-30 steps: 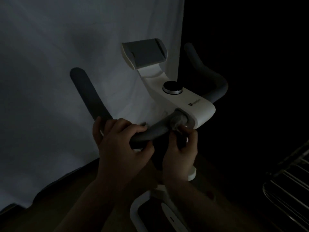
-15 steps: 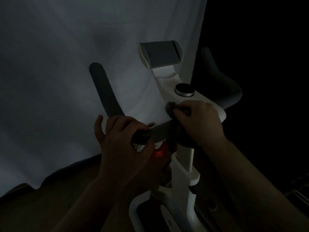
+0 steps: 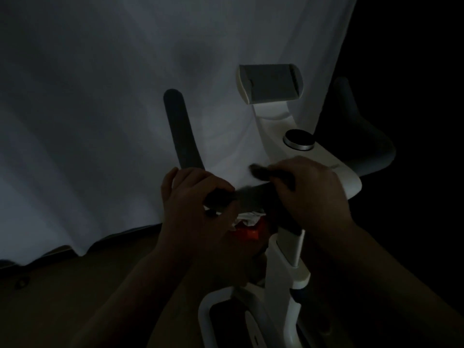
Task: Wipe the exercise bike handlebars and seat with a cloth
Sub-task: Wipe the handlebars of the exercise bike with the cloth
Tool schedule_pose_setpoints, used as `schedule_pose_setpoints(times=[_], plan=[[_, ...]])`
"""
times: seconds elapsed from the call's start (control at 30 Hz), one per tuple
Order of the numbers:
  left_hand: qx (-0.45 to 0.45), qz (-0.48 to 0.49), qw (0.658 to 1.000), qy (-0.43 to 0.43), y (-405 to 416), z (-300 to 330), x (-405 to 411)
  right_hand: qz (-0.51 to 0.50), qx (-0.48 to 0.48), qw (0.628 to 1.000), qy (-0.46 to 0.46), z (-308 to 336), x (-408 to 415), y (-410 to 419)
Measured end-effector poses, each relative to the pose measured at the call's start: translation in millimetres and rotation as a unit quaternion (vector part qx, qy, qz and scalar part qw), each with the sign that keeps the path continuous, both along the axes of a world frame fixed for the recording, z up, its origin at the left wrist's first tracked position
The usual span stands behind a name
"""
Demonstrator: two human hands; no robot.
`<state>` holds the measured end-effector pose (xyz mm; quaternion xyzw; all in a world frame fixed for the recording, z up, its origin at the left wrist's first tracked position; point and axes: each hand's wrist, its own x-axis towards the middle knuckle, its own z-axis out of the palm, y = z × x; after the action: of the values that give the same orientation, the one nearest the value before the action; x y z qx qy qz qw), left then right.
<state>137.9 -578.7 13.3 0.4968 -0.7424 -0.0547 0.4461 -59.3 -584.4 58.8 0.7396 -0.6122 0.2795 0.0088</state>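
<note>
- Wiping handlebar point(image 3: 251, 195): right hand point(image 3: 313, 194) grips dark cloth point(image 3: 261, 170) by the stem.
- Left hand point(image 3: 198, 197) wraps the bar, steadying.
- Next, probably: sweep cloth outward along grip.

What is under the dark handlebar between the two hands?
Below the dark padded handlebar show a crumpled white piece and something red-orange. The left hand and right hand cover the rest, and dim light hides detail.

The dim brown floor point(image 3: 75, 297) carries the exercise bike's white frame point(image 3: 283, 285), and the pale backdrop cloth's hem point(image 3: 82, 249) rests on it.
</note>
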Motion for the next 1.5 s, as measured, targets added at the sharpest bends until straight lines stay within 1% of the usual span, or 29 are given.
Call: schedule_pose_setpoints(times=[0.07,0.1,0.13,0.2,0.23,0.33,0.37,0.47,0.5,0.57,0.63,0.8,0.87,0.97,1.0,1.07,1.13,1.2,1.23,1.27,1.33,1.37,1.47,1.5], plan=[[-0.009,0.005,0.999,0.04,4.5,-2.0,-0.5,-0.06,-0.068,0.996,-0.02,-13.1,5.4,9.4],[-0.017,0.011,0.998,0.063,7.3,-4.3,-2.2,-0.057,-0.079,0.994,-0.039,-18.2,15.2,14.0],[-0.025,0.019,0.997,0.077,9.9,-6.8,-3.9,-0.033,-0.08,0.995,-0.049,-22.3,23.5,15.3],[-0.027,0.036,0.995,0.084,12.7,-12.5,-5.7,0.023,-0.052,0.997,-0.052,-20.7,26.7,11.0],[-0.023,0.042,0.995,0.086,12.8,-14.5,-5.0,0.029,-0.039,0.997,-0.057,-16.5,23.1,7.0],[-0.002,0.053,0.993,0.107,12.6,-15.1,-1.0,-0.01,-0.047,0.997,-0.055,-11.7,23.2,6.1],[0.002,0.055,0.993,0.106,13.0,-14.2,-0.3,0.002,-0.03,0.999,-0.045,-9.8,31.3,8.9],[-0.005,0.057,0.994,0.089,12.5,-12.5,1.7,0.093,0.062,0.993,-0.048,3.4,49.6,4.7],[-0.007,0.057,0.995,0.085,11.6,-12.2,2.9,0.097,0.081,0.991,-0.052,8.8,48.2,1.2],[-0.005,0.056,0.994,0.092,10.3,-10.1,5.4,0.059,0.082,0.994,-0.041,14.3,38.6,-4.4],[-0.008,0.049,0.994,0.098,10.3,-8.0,8.6,0.036,0.063,0.997,-0.011,12.2,38.8,-2.0],[-0.014,0.049,0.995,0.08,11.2,-7.8,12.4,0.057,0.065,0.996,-0.01,5.3,62.7,-3.0],[-0.009,0.051,0.996,0.074,11.2,-7.7,12.2,0.089,0.09,0.991,-0.033,4.2,56.7,1.6],[-0.007,0.045,0.998,0.05,8.6,-5.3,14.3,0.147,0.177,0.961,-0.152,6.2,45.1,15.6],[-0.006,0.043,0.998,0.041,7.8,-4.2,15.4,0.158,0.186,0.952,-0.183,5.7,43.0,19.3],[-0.004,0.041,0.999,0.028,6.1,-1.2,16.7,0.151,0.173,0.955,-0.188,0.9,44.1,26.7],[-0.008,0.038,0.999,0.019,5.0,0.6,16.7,0.118,0.13,0.965,-0.194,-6.4,48.8,35.3],[-0.015,0.032,0.999,0.01,4.0,0.4,17.2,0.069,0.041,0.975,-0.206,-15.3,49.8,40.3],[-0.019,0.024,1.0,0.005,3.6,0.2,17.8,0.033,-0.006,0.976,-0.215,-21.4,47.1,41.9],[-0.023,0.016,1.0,-0.002,3.4,0.2,18.5,-0.014,-0.048,0.969,-0.241,-29.4,44.4,42.5],[-0.032,0.0,0.999,-0.015,3.6,1.6,20.5,-0.106,-0.104,0.93,-0.338,-46.2,50.1,46.7],[-0.036,-0.009,0.999,-0.019,4.0,2.6,21.6,-0.127,-0.122,0.908,-0.381,-54.0,58.4,49.7],[-0.037,-0.04,0.998,-0.025,3.6,6.3,26.4,-0.145,-0.138,0.871,-0.448,-62.2,76.3,48.9],[-0.036,-0.048,0.998,-0.028,2.4,7.4,28.1,-0.157,-0.147,0.844,-0.491,-62.2,74.5,42.9]])
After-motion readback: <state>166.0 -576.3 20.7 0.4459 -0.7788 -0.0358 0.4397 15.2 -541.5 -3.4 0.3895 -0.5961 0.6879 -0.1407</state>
